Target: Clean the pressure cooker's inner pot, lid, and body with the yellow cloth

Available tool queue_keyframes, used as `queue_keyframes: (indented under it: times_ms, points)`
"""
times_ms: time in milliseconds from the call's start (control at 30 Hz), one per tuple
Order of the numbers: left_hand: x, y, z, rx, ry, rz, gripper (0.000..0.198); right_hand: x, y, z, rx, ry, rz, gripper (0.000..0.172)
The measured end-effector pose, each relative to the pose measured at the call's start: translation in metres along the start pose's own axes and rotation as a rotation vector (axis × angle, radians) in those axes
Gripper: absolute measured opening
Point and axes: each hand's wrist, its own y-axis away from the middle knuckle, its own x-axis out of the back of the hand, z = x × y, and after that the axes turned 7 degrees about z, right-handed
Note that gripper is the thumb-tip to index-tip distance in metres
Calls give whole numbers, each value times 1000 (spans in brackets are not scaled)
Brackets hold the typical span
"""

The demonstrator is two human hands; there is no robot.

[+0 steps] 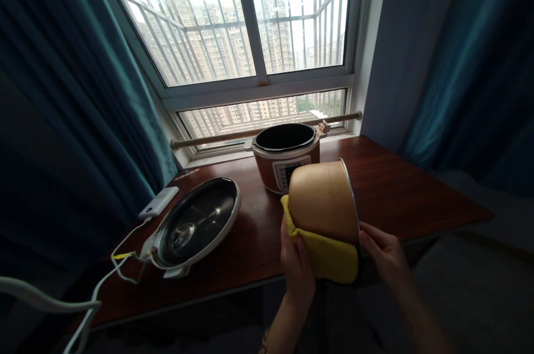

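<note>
A gold-coloured inner pot (323,198) is tilted on its side above the table's front edge, its rim facing right. My left hand (297,268) presses a folded yellow cloth (334,259) against the pot's underside and base. My right hand (384,251) grips the pot's metal rim between thumb and fingers; some of those fingers are hidden behind it. Just behind the pot stands the pressure cooker body (267,168), its top uncovered and its control panel partly covered by the pot. The cooker's lid (200,220) lies to the left with its dark inner side up.
On the brown wooden table (396,187), a white power strip (159,202) sits at the left, with a white cable (104,276) running off the edge. A barred window (221,37) and a horizontal rail (233,135) are behind. Blue curtains (83,65) hang on both sides.
</note>
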Motion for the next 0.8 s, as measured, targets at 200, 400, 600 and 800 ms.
queue_keyframes:
  times_ms: [200,400,600,800]
  points:
    - [-9,19,1,-457,-432,-52,58,1,11,18,11,-31,21,38]
    - [-16,41,-6,-956,-565,-154,44,-21,18,-15,-67,-132,-4,34]
    - [0,27,-2,-759,-606,-45,55,-36,24,-44,-246,-344,-58,30]
    - [-15,41,1,-851,-566,-91,50,-43,17,-49,-247,-396,-22,32]
